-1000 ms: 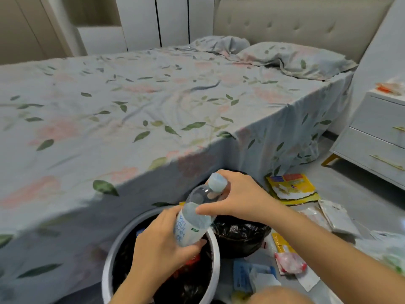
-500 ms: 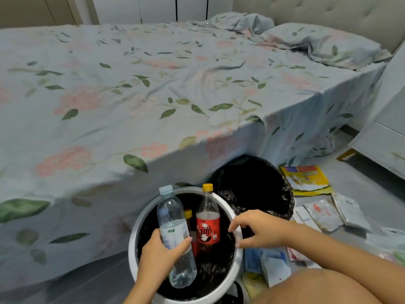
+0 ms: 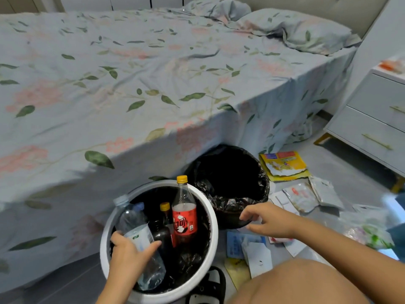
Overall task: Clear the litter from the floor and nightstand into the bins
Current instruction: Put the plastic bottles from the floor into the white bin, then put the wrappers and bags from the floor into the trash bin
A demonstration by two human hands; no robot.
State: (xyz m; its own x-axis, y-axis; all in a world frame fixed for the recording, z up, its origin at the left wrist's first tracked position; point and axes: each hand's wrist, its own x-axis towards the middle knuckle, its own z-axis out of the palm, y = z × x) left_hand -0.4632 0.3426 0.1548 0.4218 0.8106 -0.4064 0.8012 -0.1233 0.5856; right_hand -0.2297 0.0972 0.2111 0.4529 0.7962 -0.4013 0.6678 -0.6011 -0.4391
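Water bottle [image 3: 140,242] tilted inside white bin [image 3: 213,218] rim, left hand [image 3: 129,255] gripping.

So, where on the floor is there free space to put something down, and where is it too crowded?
Bare grey floor lies between the torn yellow packet and the white nightstand, and also left of the white round bin beside the bed. It is crowded right of the black-lined bin, where wrappers and papers overlap.

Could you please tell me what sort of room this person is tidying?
Most likely a bedroom at home: a large bed under a floral sheet with a pillow by a padded headboard, and a white nightstand beside it.
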